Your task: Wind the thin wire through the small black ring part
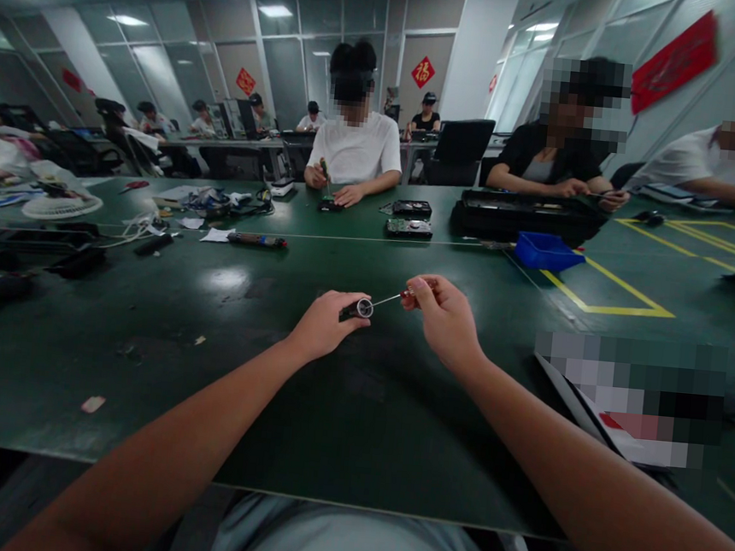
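Observation:
My left hand point(325, 323) is closed around a small dark cylindrical part point(359, 308) with a round silvery end facing right. My right hand point(444, 317) pinches a thin screwdriver point(391, 297) by its reddish handle, and the metal tip points left into the round end of the part. Both hands hover just above the dark green table point(219, 357), near its middle, with my forearms reaching in from the bottom of the view.
A blue bin point(546, 251) and a long black case point(520, 216) lie at the far right. Small devices point(409, 217), cables and papers point(213, 202) sit across the table, where three people work. A blurred flat object point(626, 410) lies at my right. Yellow tape lines point(603, 296) mark the table.

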Tool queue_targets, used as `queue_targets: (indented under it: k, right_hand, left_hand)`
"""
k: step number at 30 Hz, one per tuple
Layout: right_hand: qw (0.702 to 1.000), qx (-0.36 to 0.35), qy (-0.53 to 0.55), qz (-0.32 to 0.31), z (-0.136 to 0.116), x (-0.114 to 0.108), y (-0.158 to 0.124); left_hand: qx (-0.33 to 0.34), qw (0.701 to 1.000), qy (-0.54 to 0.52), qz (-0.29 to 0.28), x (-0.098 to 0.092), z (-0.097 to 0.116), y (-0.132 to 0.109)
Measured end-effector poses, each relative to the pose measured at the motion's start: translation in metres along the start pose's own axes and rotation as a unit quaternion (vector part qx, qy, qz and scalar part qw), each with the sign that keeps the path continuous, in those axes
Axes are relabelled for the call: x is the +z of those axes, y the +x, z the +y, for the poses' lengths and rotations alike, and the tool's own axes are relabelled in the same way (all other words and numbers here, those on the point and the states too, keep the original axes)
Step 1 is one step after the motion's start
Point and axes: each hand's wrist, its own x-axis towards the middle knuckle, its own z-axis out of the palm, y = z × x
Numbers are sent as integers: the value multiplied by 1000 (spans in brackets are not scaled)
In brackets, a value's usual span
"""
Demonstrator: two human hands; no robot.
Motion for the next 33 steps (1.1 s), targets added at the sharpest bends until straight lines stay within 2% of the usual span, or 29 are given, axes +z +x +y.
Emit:
queue_targets:
  k: [10, 16, 22, 27, 33]
  right_hand:
    - [999, 0, -48, 14, -2, -1, 0]
    - [982, -60, -179, 17, -8, -3, -5]
    - [975, -146, -157, -50, -10, -4, -9]
    - [975, -105, -189, -48, -10, -3, -9]
    - [976, -126, -168, -57, -10, -3, -10]
  left_hand:
    - [-3, 1000, -9, -3, 0, 2, -1]
    - [2, 1000, -11, -12, 1, 1, -1]
    - [5, 1000, -10, -13, 2, -3, -1]
    - [5, 1000, -11, -11, 2, -3, -1]
    - [5, 1000, -15, -5, 1, -2, -1]
